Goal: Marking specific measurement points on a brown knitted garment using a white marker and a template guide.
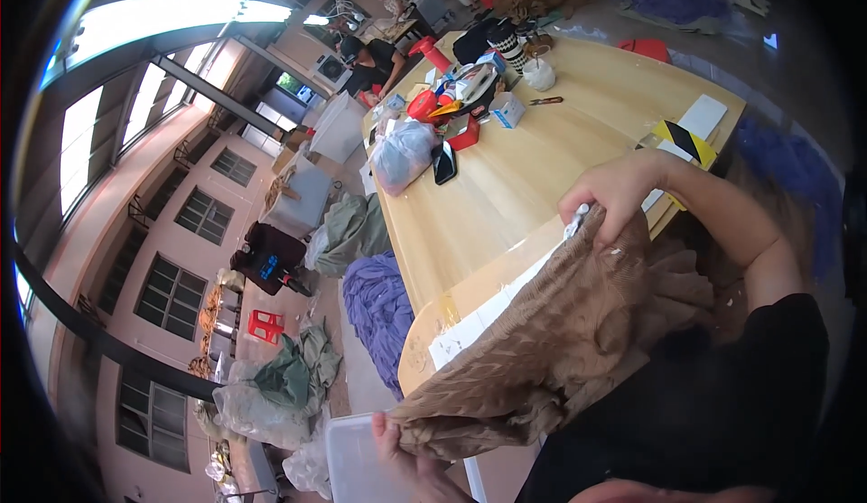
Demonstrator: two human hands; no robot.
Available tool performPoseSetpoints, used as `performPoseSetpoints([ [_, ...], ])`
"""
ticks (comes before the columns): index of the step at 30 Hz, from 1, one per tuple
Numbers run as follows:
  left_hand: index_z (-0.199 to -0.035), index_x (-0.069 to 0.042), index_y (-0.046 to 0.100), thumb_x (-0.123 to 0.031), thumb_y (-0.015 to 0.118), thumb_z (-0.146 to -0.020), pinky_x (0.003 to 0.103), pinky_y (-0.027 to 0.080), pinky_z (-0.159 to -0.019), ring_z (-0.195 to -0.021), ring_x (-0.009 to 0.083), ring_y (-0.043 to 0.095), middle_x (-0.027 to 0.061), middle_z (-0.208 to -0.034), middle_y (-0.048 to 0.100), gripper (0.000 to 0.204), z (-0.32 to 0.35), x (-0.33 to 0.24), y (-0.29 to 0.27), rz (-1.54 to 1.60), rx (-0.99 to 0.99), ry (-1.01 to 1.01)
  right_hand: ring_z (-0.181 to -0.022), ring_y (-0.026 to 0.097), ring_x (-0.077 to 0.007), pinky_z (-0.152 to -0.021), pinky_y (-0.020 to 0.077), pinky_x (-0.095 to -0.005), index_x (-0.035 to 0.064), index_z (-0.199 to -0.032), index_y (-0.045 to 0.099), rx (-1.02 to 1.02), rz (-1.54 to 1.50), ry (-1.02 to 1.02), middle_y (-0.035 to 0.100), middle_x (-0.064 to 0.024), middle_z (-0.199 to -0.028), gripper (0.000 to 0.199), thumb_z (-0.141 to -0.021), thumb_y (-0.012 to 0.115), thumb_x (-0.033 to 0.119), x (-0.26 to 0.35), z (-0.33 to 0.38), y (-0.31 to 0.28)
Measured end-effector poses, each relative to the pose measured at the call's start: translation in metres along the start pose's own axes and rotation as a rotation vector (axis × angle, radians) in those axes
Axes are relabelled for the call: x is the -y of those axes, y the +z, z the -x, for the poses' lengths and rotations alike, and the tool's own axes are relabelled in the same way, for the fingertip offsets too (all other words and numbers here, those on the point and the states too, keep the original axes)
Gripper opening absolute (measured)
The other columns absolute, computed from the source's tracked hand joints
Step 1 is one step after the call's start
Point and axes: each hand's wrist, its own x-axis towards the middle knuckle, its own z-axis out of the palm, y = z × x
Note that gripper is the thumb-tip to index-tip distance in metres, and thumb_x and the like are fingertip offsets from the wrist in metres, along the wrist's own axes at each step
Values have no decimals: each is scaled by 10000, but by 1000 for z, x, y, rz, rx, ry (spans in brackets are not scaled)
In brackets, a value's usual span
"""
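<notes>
A large piece of brown, wrinkled fabric [542,340] stretches between my two hands at the near end of the table. My right hand [619,191] pinches its upper right corner, and a small whitish, shiny bit [576,221] shows at the fingertips; what that is I cannot make out. At the lower left, my left hand [402,453] grips the other end of the cloth, its fingers partly covered by the folds. Behind the fabric's upper edge lies a white strip [465,336] on the table. More of the cloth hangs in bunched folds against my dark shirt.
The wooden table [506,196] carries a phone [444,163], a plastic bag [404,155], small boxes and a striped cup [508,47]. Purple fabric [375,309] is heaped left of it. A translucent bin [352,458] stands beside my left hand. A person [379,65] sits beyond the table.
</notes>
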Motion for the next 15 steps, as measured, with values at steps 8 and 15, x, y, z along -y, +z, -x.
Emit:
performPoseSetpoints([
  [8,-1217,20,421,-82,593,-839,247,423,-815,-982,133,499,69,-1069,540,428,-9,113,52,-716,888,-491,-763,571,-217,-657,434,-312,28,-917,512,-14,-227,-317,587,-115,-790,285,-659,622,84,28,-45,85],
  [15,-1140,30,515,-154,498,-906,224,431,-770,-882,97,539,48,-1013,583,298,-22,97,102,-804,737,-343,-764,565,-392,-661,436,-430,24,-948,478,-342,10,-280,587,-204,-777,272,-706,577,98,27,-39,95],
])
